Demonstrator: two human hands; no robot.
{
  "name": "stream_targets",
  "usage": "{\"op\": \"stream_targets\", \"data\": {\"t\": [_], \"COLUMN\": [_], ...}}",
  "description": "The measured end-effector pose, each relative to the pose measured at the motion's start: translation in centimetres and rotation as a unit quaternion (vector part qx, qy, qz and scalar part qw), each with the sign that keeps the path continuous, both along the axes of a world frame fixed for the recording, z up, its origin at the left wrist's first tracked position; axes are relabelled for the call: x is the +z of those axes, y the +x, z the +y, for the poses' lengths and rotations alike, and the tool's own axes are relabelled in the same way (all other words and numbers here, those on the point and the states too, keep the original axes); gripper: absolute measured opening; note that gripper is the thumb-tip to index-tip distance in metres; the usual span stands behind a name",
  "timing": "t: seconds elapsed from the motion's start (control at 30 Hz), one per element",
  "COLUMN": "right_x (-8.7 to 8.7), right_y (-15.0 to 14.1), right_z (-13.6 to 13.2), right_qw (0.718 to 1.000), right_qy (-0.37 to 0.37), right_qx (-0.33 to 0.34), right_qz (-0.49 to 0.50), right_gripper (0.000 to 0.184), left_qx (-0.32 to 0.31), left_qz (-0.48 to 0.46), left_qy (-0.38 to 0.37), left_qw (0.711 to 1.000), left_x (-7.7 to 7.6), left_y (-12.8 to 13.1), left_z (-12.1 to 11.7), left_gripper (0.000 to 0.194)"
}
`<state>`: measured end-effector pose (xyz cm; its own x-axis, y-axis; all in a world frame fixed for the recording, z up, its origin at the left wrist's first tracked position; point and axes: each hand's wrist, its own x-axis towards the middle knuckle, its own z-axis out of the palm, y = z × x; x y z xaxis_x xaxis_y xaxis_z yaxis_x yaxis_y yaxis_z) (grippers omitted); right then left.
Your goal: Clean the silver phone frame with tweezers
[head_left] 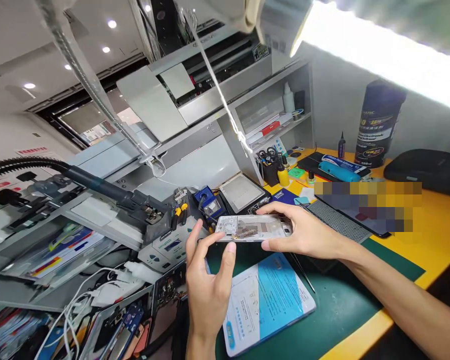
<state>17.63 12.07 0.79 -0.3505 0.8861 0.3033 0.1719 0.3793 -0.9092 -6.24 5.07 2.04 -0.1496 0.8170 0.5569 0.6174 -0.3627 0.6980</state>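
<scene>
So past the right fingers there's a black tool cup [270,174] that's holding some dark-handled tools, and a yellow bottle [283,176] is standing just beside it. Way off beyond the right fingers, a big dark can [378,125] is standing at the back of the yellow bench [440,215]. Down left of the left fingers, stacked phone parts [129,325] are sitting in an open compartment, too jumbled to sort out.

The right hand [309,232] is reaching in from the right, forearm slanting up from the lower corner. The left hand [210,280] is coming up from the bottom, palm turned toward the other hand.

The phone frame [260,227] is lying between the two sets of fingers, above the green mat [345,300]. Right fingers are gripping its right end, thumb along the near edge, index along the far one. Left fingers are spreading wide, index tip reaching the frame's left end and thumb hovering by the near edge; can't tell if they're pressing. A blue-and-white pack [270,302] is lying below them.
</scene>
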Motion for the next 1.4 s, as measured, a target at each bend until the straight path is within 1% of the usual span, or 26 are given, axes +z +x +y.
{"op": "stream_targets", "data": {"t": [0.1, 0.2, 0.37, 0.5, 0.7, 0.83, 0.97, 1.07, 1.13, 1.17, 1.23, 1.27, 1.33, 1.37, 1.4], "right_x": [-0.7, -1.2, -1.4, -1.4, -1.5, -1.4, -1.4, -1.6, -1.6, -1.6, -1.5, -1.5, -1.6, -1.6, -1.7], "right_y": [0.1, 0.0, -0.1, 0.0, 0.0, 0.0, 0.0, -0.1, -0.3, -0.4, -0.6, -0.8, -1.1, -1.2, -1.4], "right_z": [0.1, 0.2, 0.4, 0.4, 0.4, 0.4, 0.2, 0.2, 0.1, 0.0, -0.2, -0.3, -0.5, -0.6, -0.7], "right_qw": [1.000, 0.999, 0.999, 0.999, 0.998, 0.998, 0.999, 0.999, 0.999, 0.998, 0.997, 0.996, 0.994, 0.992, 0.991], "right_qy": [-0.001, 0.002, 0.012, 0.024, 0.032, 0.030, 0.028, 0.033, 0.042, 0.049, 0.067, 0.078, 0.101, 0.112, 0.122], "right_qx": [0.011, 0.015, 0.017, 0.020, 0.024, 0.033, 0.033, 0.021, 0.009, 0.003, -0.010, -0.016, -0.026, -0.030, -0.033], "right_qz": [-0.021, -0.036, -0.038, -0.041, -0.039, -0.037, -0.033, -0.032, -0.033, -0.034, -0.037, -0.038, -0.039, -0.040, -0.040], "right_gripper": [0.057, 0.059, 0.059, 0.059, 0.057, 0.057, 0.058, 0.061, 0.062, 0.061, 0.058, 0.058, 0.057, 0.057, 0.057], "left_qx": [-0.011, -0.011, 0.003, -0.020, -0.038, -0.062, -0.052, -0.056, -0.064, -0.064, -0.037, -0.011, 0.050, 0.071, 0.076], "left_qz": [-0.004, 0.010, 0.040, 0.059, 0.082, 0.138, 0.205, 0.207, 0.176, 0.138, 0.013, -0.060, -0.190, -0.237, -0.272], "left_qy": [-0.023, -0.022, -0.011, -0.006, 0.020, 0.067, 0.126, 0.129, 0.116, 0.105, 0.082, 0.068, 0.028, -0.002, -0.039], "left_qw": [1.000, 1.000, 0.999, 0.998, 0.996, 0.986, 0.969, 0.968, 0.975, 0.983, 0.996, 0.996, 0.980, 0.969, 0.958], "left_x": [-0.2, -0.3, -0.4, -0.2, -0.1, 0.0, 0.3, 0.4, 0.2, 0.1, -0.3, -0.4, -0.6, -0.6, -0.6], "left_y": [0.4, 0.8, 0.8, 0.6, 0.3, -0.1, -0.2, 0.0, 0.2, 0.4, 1.0, 1.4, 2.1, 2.4, 2.6], "left_z": [0.2, 0.4, 0.5, 0.5, 0.4, 0.5, 0.6, 0.5, 0.4, 0.3, 0.3, 0.3, 0.4, 0.4, 0.5], "left_gripper": [0.015, 0.011, 0.006, 0.006, 0.006, 0.011, 0.013, 0.014, 0.016, 0.015, 0.011, 0.014, 0.033, 0.044, 0.052]}}
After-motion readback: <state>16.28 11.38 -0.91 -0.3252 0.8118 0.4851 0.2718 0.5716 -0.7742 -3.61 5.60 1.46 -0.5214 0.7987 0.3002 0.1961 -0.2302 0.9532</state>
